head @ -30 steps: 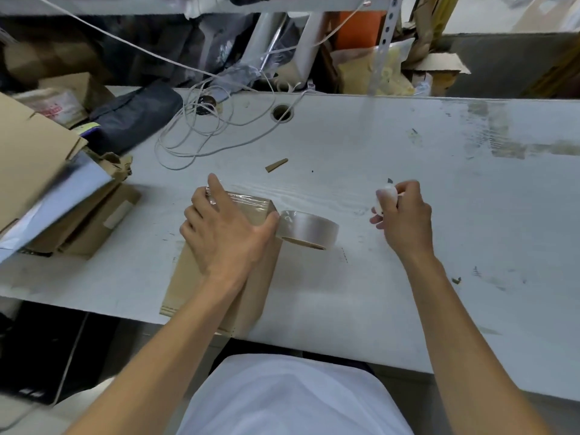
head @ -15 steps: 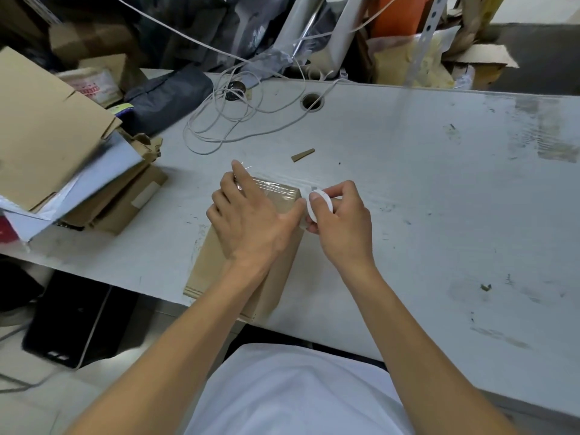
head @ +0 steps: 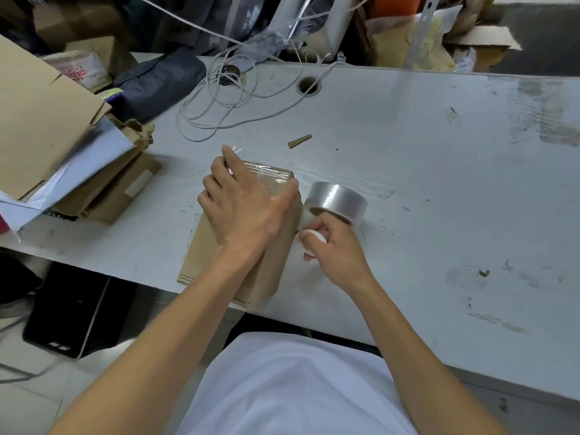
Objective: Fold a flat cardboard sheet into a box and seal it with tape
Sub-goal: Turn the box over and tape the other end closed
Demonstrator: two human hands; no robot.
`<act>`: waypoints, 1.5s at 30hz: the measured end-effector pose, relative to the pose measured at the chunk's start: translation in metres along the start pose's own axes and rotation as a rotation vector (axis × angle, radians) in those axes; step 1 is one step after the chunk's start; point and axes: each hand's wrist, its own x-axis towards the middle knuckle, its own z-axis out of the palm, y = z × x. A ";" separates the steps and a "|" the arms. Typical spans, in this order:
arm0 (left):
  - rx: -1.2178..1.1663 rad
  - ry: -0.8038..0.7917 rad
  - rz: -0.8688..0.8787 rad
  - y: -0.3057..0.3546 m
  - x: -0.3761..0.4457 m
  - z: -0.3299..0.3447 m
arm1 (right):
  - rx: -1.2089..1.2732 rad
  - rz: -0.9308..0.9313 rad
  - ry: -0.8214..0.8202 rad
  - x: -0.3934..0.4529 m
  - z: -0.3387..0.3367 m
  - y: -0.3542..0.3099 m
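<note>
Because the worn white tabletop (head: 408,158) gives a broad flat bearing surface, the brown rectangular cardboard box (head: 219,255) lies on it at the near edge, its near end overhanging slightly toward the person. The far end of the box is already wrapped in glossy clear tape, so the sealing looks well advanced on that end; whether the near end is closed cannot be told.

The left hand (head: 241,208) is spread flat on top of the box, fingers reaching toward the taped end and thumb hooked over the right edge. It grips nothing; it seems to press down, probably to keep the flaps shut and the box from sliding while the tape is dealt with.

Just beside the box, on its right, the roll of clear packing tape (head: 337,200) rests on the tabletop, close enough that a strip may run between roll and box, though no strip can be made out. That nearness would suit cutting.

The right hand (head: 335,249) is closed around a small white object (head: 312,238), held low against the right side of the box below the roll. It is likely a cutter, but its blade does not show.
</note>
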 end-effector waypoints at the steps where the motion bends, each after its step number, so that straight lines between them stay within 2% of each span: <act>1: 0.001 0.002 0.001 0.000 0.000 0.000 | 0.045 0.007 0.026 0.001 -0.005 0.002; 4: -0.002 0.000 0.005 -0.001 0.000 0.000 | 0.182 -0.009 0.083 0.006 -0.024 -0.003; 8: -0.010 -0.002 0.000 0.000 -0.001 -0.001 | 0.217 -0.100 0.011 0.004 -0.040 -0.012; 10: -0.016 -0.003 0.001 0.001 -0.001 -0.002 | 0.240 -0.172 0.031 0.005 -0.051 -0.013; 12: -0.017 -0.004 0.000 0.001 -0.001 -0.003 | 0.314 -0.184 0.206 0.014 -0.071 -0.006; 14: -0.018 -0.002 0.002 0.002 -0.002 -0.003 | 0.339 -0.117 0.427 0.031 -0.094 0.011; 16: -0.019 -0.003 0.003 0.002 -0.002 -0.003 | 0.235 -0.012 0.552 0.047 -0.110 0.033; 17: -0.020 -0.003 0.002 0.002 -0.002 -0.002 | 0.127 0.044 0.558 0.054 -0.116 0.045; 19: -0.015 0.003 0.003 0.002 -0.002 -0.001 | -0.123 0.108 0.517 0.064 -0.121 0.059; 21: -0.012 0.006 0.004 0.001 -0.001 -0.001 | -0.283 0.055 0.467 0.069 -0.125 0.064; 26: -0.012 0.008 -0.002 0.002 -0.001 0.000 | -0.412 -0.129 0.268 0.048 -0.136 0.068; 29: -0.007 0.004 -0.001 0.001 -0.001 0.000 | -0.340 -0.099 0.036 0.028 -0.136 0.068; 34: 0.002 0.002 0.002 0.002 -0.001 -0.001 | -0.163 -0.090 -0.126 0.023 -0.135 0.064; 36: 0.001 -0.002 0.002 0.002 -0.001 -0.001 | -0.070 -0.108 -0.100 0.027 -0.126 0.055; 38: -0.001 -0.003 -0.001 0.002 -0.001 -0.001 | -0.083 -0.143 -0.012 0.034 -0.115 0.040; 42: 0.003 -0.008 -0.007 0.002 -0.001 -0.002 | -0.408 -0.205 0.204 0.049 -0.091 0.023; 45: -0.015 -0.013 0.005 0.001 -0.002 -0.004 | -0.581 -0.221 0.230 0.061 -0.064 0.023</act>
